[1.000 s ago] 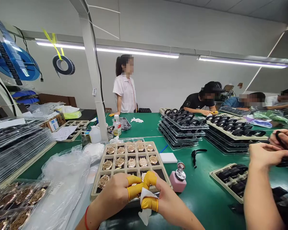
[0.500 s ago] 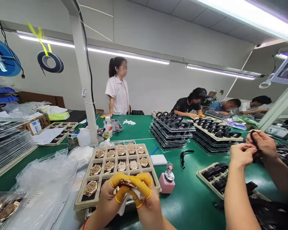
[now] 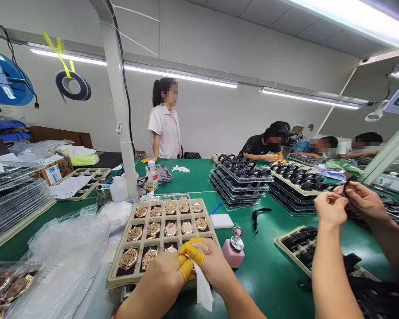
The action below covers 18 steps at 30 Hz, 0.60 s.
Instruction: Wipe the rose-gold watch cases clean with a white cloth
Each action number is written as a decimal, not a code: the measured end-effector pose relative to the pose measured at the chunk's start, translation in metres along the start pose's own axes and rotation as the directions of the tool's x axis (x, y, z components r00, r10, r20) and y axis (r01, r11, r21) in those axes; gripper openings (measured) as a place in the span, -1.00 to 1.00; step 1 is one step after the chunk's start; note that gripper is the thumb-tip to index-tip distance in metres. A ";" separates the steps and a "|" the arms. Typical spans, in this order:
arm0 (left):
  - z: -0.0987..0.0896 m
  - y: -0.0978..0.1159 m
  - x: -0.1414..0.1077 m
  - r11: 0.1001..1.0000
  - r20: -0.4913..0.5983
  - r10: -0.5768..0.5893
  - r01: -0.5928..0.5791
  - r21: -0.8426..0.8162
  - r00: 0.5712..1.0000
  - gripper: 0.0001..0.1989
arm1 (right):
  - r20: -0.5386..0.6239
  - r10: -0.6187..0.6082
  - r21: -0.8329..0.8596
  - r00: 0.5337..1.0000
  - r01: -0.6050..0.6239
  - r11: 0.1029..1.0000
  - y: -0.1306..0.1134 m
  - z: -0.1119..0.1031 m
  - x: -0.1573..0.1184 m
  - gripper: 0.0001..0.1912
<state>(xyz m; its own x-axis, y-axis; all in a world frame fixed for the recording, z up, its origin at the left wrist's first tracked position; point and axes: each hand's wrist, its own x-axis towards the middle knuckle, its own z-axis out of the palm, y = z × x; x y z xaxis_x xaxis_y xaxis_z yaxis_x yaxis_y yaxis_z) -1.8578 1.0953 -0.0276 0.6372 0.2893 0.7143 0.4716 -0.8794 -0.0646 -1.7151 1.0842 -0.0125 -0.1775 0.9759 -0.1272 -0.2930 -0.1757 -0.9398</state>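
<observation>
Yellow finger covers are on the fingers of both my hands, which meet over the near right part of a beige tray [image 3: 115, 271]. My left hand [image 3: 168, 274] is closed, its fingertips pressed against the right ones. In my right hand [image 3: 208, 259], also closed, is a white cloth [image 3: 203, 290] that hangs down between the hands. Whatever else the fingers grip is hidden. Round rose-gold watch cases [image 3: 129, 258] lie in the tray's compartments, each on a dark pad.
Right of the tray stands a pink bottle [image 3: 233, 252] near a white block [image 3: 221, 221]. Plastic bags [image 3: 66, 252] lie left. Another person's hands [image 3: 330, 208] work at right, beyond stacked trays of black straps [image 3: 241, 177].
Both hands have turned and shifted slightly right. The watch case seen between my fingers is now hidden, and the cloth hangs lower. More cases in the tray's near row show.
</observation>
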 end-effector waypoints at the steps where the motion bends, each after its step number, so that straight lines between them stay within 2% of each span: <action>1: 0.000 -0.001 0.000 1.000 0.029 0.006 -0.006 -0.001 1.000 -0.55 | 0.021 0.029 0.001 0.999 -0.029 1.000 -0.002 -0.003 0.002 -0.53; 4: -0.003 -0.004 -0.001 0.996 0.079 -0.047 0.053 -0.077 0.996 -0.60 | -0.016 -0.022 -0.024 1.000 0.021 0.999 -0.004 -0.012 0.007 -0.53; 7: -0.008 -0.008 -0.004 0.945 0.104 -0.221 0.239 -0.224 0.970 -0.69 | -0.140 -0.150 0.002 0.979 0.152 0.988 -0.005 -0.020 0.005 -0.57; 8: -0.009 -0.009 -0.004 0.902 0.127 -0.303 0.328 -0.280 0.944 -0.71 | -0.149 -0.167 0.018 0.975 0.172 0.985 -0.006 -0.022 0.002 -0.58; 10: -0.009 -0.009 -0.004 0.769 0.210 -0.458 0.504 -0.394 0.864 -0.73 | -0.102 -0.159 0.021 0.982 0.162 0.987 -0.008 -0.023 -0.003 -0.58; 12: -0.009 -0.008 -0.003 0.613 0.309 -0.536 0.614 -0.497 0.785 -0.73 | -0.051 -0.194 -0.051 0.980 0.192 0.980 -0.009 -0.021 -0.007 -0.64; 14: -0.009 -0.006 -0.002 0.522 0.358 -0.566 0.659 -0.542 0.743 -0.73 | -0.062 -0.347 -0.178 0.936 0.331 0.926 -0.009 -0.017 -0.007 -0.74; 16: -0.010 -0.004 0.000 0.513 0.362 -0.575 0.668 -0.540 0.734 -0.74 | -0.079 -0.462 -0.282 0.883 0.425 0.860 -0.008 -0.015 -0.005 -0.76; 18: -0.012 -0.003 0.001 0.547 0.357 -0.555 0.653 -0.523 0.751 -0.78 | -0.019 -0.419 -0.313 0.908 0.393 0.865 -0.007 -0.013 -0.003 -0.71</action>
<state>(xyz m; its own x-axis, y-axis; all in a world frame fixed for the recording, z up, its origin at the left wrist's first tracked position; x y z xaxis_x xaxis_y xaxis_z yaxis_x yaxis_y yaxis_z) -1.8662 1.0935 -0.0182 0.4347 0.8405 0.3234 0.3554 -0.4901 0.7960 -1.7003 1.0844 -0.0095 -0.0200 0.9620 0.2724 -0.0293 0.2718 -0.9619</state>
